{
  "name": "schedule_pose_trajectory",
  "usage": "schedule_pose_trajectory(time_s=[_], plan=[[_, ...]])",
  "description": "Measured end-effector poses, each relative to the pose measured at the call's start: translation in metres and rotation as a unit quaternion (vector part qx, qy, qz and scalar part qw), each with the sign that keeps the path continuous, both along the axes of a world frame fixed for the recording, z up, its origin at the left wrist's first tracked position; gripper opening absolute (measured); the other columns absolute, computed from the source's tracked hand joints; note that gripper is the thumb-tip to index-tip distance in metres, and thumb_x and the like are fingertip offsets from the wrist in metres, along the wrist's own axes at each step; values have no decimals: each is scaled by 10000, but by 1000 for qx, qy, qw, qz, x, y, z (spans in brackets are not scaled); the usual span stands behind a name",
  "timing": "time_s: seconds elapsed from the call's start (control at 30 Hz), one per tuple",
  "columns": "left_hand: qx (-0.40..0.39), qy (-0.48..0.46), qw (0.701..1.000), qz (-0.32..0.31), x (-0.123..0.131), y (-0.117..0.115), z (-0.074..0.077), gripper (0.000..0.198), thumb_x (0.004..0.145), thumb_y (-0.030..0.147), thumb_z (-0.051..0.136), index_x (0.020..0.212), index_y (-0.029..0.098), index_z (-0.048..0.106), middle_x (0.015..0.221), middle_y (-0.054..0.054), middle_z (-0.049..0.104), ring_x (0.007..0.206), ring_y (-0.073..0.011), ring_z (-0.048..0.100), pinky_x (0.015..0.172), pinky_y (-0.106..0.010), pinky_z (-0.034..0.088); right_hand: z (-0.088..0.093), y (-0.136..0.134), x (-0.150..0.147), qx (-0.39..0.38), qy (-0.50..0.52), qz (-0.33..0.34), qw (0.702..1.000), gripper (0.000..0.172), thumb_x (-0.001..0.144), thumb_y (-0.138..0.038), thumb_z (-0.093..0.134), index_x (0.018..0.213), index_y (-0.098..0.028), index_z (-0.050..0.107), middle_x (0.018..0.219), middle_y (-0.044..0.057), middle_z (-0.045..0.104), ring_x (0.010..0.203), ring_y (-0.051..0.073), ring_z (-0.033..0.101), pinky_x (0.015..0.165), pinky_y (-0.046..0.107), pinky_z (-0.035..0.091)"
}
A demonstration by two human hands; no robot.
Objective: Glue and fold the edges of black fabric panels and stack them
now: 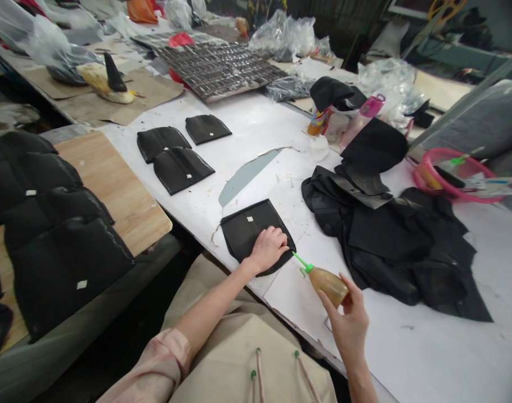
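My left hand (270,246) rests on a flat black leather-like piece (239,229) near the table's front edge. Its fingers are curled and pressed together at the piece's right edge. The piece bears a small white tag near its far side. In my right hand (347,313) is a squeeze bottle (326,284) of brownish liquid, gripped round its body and tilted. Its green nozzle (300,259) points at the right edge of the black piece, close by my left fingertips; whether it touches, I cannot tell.
Similar black pieces (183,166) lie farther back, and more overlap on a wooden board (113,190) at left. A heap of black material (386,246) covers the right side. Behind it stand a pink basket (432,179) and a pink bottle (361,120). A dark gridded sheet (222,64) lies beyond.
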State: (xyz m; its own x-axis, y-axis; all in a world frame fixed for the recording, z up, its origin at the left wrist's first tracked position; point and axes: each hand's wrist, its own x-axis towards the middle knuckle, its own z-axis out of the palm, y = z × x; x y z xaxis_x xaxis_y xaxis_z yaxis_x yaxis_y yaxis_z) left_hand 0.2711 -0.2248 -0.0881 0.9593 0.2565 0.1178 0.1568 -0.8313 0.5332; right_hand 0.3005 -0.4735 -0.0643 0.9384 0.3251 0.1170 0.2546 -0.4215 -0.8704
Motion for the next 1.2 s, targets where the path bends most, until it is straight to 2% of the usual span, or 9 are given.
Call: schedule_pose_trajectory(time_s=[0.1, 0.27, 0.5, 0.93, 1.2], plan=[[5, 1, 1000, -4, -1, 2, 0, 164, 879, 294, 665, 790, 196, 569, 907, -32, 592, 929, -218, 498, 789, -364, 410, -1, 2, 2, -21, -46, 25, 998, 577, 796, -418, 761, 1295, -224, 546, 1217, 110, 592, 979, 263, 614, 841, 412, 520], [10, 5, 1000, -9, -2, 1, 0, 158, 887, 298, 653, 804, 199, 562, 917, -30, 584, 936, -218, 488, 796, -363, 404, 2, 7, 7, -72, -143, 70, 985, 540, 839, -378, 731, 1317, -232, 529, 1152, 102, 607, 948, 248, 600, 731, 342, 517], [17, 29, 999, -9, -3, 2, 5, 160, 898, 323, 642, 828, 203, 562, 940, -26, 583, 956, -210, 486, 798, -345, 390, 17, 13, 8, -110, -230, 131, 958, 468, 894, -345, 673, 1320, -221, 524, 1039, 81, 604, 902, 230, 612, 764, 349, 521], [15, 17, 1000, -12, -3, 3, 2, 168, 892, 328, 650, 822, 201, 566, 927, -17, 585, 950, -207, 487, 786, -340, 389, 24, 19, 3, -121, -235, 116, 957, 457, 885, -338, 696, 1290, -195, 540, 1042, 83, 613, 906, 230, 616, 767, 334, 495], [14, 16, 1000, -13, -2, 3, 1, 173, 894, 335, 647, 818, 200, 570, 929, -20, 584, 954, -207, 487, 790, -340, 391, 24, 19, 2, -112, -198, 124, 966, 478, 871, -342, 713, 1293, -202, 537, 1075, 84, 618, 927, 228, 611, 762, 333, 495]])
